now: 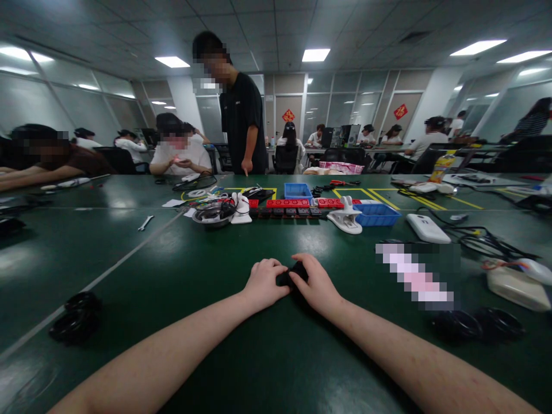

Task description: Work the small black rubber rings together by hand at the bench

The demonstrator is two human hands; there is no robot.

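A small black object is between my two hands at the middle of the green table; its kind is hard to make out, since the fingers cover much of it. My left hand grips it from the left, thumb and fingertips curled against it. From the right, my right hand closes on the same object, with its thumb across the near side and the fingers over the top. Both forearms reach in from the bottom corners.
Black coils lie left and right. Beyond my hands stand a metal bowl, white clips, a red strip and a blue tray. A wrench lies left. A person stands across the table.
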